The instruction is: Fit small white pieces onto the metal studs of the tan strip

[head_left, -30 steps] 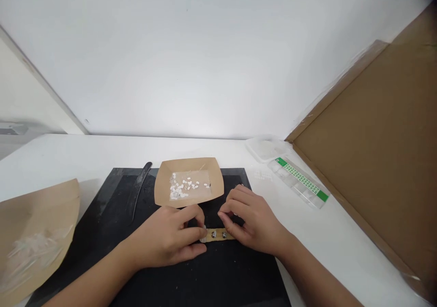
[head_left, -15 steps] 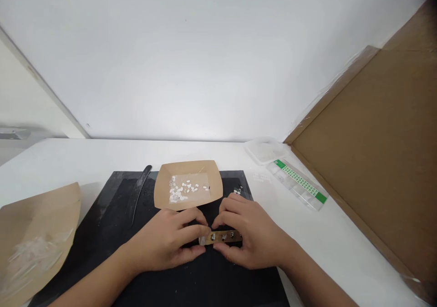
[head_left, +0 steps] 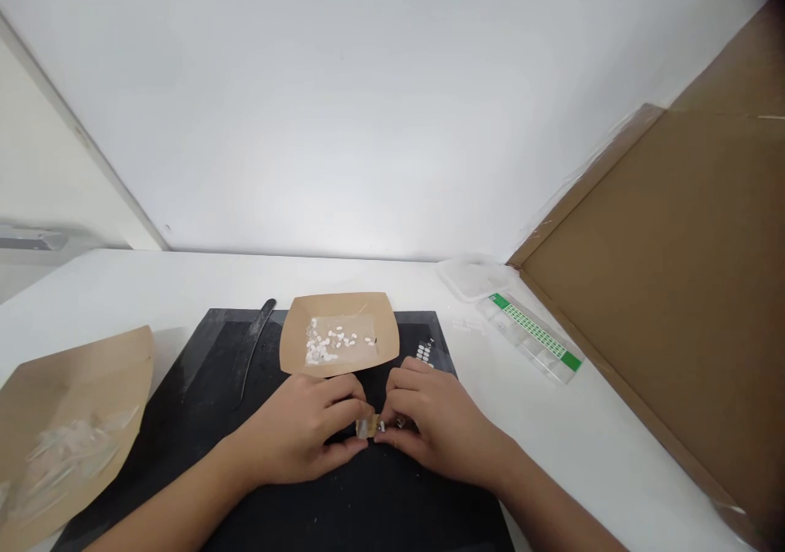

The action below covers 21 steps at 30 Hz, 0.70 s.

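A narrow gold-coloured strip [head_left: 373, 426] with small dark-and-silver round parts lies low over the black mat [head_left: 307, 503], its left end clear or shiny. My left hand [head_left: 316, 429] is closed on that left end, thumb below and fingers above. My right hand [head_left: 435, 417] pinches close beside it, fingertips on a small silvery part on the strip; its palm and fingers cover most of the strip's right side. Just behind my hands stands a brown paper tray [head_left: 388, 331] with a clear sheet and several small white ovals [head_left: 319, 349].
A black flat stick [head_left: 256, 343] lies left on the mat. White oval pads [head_left: 423, 351] rest near its right edge. Farther left is a paper tray [head_left: 132, 364] with clear plastic pieces. A green-labelled clear case [head_left: 536, 335], clear lid [head_left: 472, 278] and cardboard [head_left: 662, 290] stand right.
My right hand has shifted slightly left and closed its fingertips onto the strip, covering more of it. My left hand keeps its grip. The view has tilted a little.
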### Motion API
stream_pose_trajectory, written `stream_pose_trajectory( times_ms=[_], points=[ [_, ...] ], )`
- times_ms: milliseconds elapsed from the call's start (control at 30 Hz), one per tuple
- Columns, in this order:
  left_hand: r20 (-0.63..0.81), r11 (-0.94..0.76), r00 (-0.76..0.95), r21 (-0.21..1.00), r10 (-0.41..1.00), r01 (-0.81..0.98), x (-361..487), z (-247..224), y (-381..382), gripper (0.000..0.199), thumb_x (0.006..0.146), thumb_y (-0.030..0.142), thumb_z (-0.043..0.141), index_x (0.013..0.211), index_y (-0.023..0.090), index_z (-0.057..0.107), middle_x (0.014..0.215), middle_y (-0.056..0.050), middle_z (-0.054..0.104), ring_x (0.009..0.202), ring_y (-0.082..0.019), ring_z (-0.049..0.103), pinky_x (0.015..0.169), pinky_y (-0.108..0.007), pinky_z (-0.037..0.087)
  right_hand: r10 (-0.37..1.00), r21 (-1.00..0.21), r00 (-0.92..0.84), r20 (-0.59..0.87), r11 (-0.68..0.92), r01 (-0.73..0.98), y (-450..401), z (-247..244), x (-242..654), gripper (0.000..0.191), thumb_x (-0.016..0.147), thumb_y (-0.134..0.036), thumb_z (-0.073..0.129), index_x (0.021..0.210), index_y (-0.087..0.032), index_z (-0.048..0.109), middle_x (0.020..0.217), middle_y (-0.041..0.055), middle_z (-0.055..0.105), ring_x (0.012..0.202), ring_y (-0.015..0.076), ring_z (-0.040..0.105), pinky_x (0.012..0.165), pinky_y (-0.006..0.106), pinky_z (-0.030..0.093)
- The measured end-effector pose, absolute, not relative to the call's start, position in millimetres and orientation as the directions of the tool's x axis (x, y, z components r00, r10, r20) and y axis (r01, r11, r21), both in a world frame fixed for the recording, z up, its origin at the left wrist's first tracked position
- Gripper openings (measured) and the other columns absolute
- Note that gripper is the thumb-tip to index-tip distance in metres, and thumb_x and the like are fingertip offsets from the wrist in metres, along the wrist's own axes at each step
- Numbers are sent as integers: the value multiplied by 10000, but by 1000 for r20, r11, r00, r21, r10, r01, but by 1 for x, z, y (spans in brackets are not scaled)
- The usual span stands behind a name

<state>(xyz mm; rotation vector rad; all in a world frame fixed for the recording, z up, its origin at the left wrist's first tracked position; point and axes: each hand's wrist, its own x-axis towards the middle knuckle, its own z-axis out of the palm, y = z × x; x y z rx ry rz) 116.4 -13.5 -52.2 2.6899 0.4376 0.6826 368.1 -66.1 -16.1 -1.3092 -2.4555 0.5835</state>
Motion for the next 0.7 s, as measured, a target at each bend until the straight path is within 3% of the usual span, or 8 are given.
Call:
stream_pose_trajectory(
  times_ms=[233,433,700],
  points=[
    [411,-897,830,383,378,219,118,-55,-13,138,958,240,685,1092,213,672,1015,-36,728,817,-176,706,690,-276,516,850,-524,-521,74,478,705,-67,-18,367,148,848,-141,845,852,-203,710,897,0,706,897,194,602,712,278,451],
    [423,-904,826,366,373,221,119,-54,-14,121,952,241,690,1067,217,659,1010,-30,715,795,-177,697,691,-286,514,823,-639,-536,191,518,568,-65,-21,368,142,877,-194,860,865,-211,720,920,9,739,895,196,639,803,316,506],
    [458,-888,792,406,403,217,116,-43,-15,360,898,322,731,1214,197,614,1070,-95,664,860,-234,675,733,-357,569,869,-784,-389,306,462,414,-64,-13,373,43,935,-219,811,920,-231,773,991,20,815,933,198,722,883,355,544]
  ],
)
